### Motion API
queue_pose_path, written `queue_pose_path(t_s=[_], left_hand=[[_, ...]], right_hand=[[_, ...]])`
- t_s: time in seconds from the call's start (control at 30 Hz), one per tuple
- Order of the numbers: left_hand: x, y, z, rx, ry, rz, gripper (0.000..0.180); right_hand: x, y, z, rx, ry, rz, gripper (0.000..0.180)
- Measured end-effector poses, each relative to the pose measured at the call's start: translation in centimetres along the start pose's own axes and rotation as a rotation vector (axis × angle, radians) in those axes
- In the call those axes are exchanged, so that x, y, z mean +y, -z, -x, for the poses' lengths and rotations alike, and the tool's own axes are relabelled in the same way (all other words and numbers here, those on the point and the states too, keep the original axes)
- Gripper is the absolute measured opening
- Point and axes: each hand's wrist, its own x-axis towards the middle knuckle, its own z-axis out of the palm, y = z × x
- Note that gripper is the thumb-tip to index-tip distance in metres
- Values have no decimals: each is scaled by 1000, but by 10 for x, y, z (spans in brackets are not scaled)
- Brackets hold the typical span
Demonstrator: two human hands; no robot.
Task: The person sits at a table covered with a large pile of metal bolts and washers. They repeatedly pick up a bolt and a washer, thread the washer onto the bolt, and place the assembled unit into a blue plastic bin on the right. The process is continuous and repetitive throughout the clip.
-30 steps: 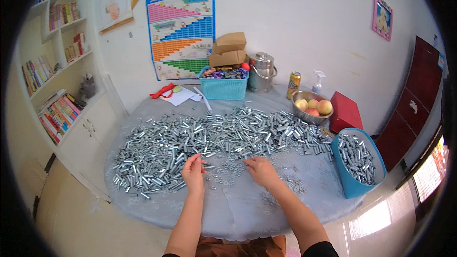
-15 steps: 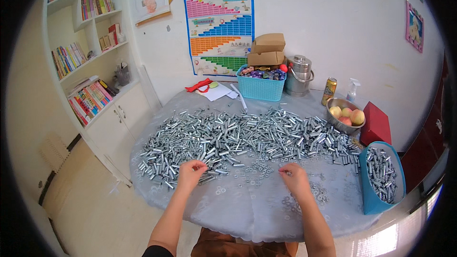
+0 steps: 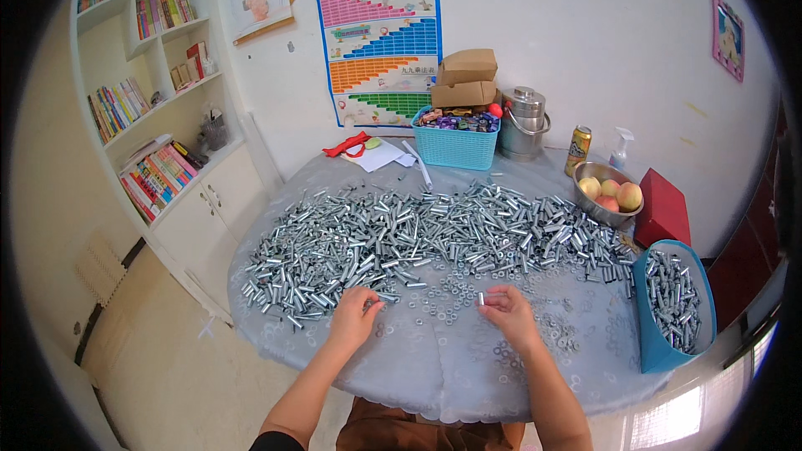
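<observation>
A: In the head view, where was the tube (image 3: 481,299) held?

B: Over the counter (image 3: 393,380), pinched in the grip of the right hand (image 3: 511,316), at its left edge. The long axis was pointed roughly away from the body.

A: And the left hand (image 3: 352,316)?

B: It was placed farther off, beside the pile (image 3: 313,263); whether anything was pinched there could not be told.

In my right hand (image 3: 511,315) I pinch a short tube (image 3: 481,299), shiny silver and standing nearly upright at my fingertips. A second tube (image 3: 388,296), also silver, lies on its side by the fingertips of my left hand (image 3: 354,312), though I can't tell whether I grip it. Beyond my hands, a wide heap of tubes (image 3: 376,234) lies jumbled on the bench (image 3: 393,376), with small silver rings (image 3: 451,294) scattered along its near side.
</observation>
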Motion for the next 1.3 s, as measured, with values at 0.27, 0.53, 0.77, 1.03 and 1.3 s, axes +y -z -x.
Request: queue_pose_path(t_s=[0.27, 0.53, 0.77, 1.03, 1.3], left_hand=[[41, -40, -21, -173, 227, 1032, 15], [47, -74, -13, -162, 514, 1362, 13], [45, -73, -9, -206, 570, 1404, 10], [54, -75, -4, -297, 498, 1258, 13], [55, -75, -2, -448, 481, 1222, 17]], right_hand=[[-10, -4, -1, -150, -172, -230, 34], [-1, -1, -4, -47, -85, -311, 22], [-3, -8, -3, -75, -37, -308, 22], [2, -15, -1, -134, 6, -259, 19], [1, -19, 1, -146, 46, -158, 21]])
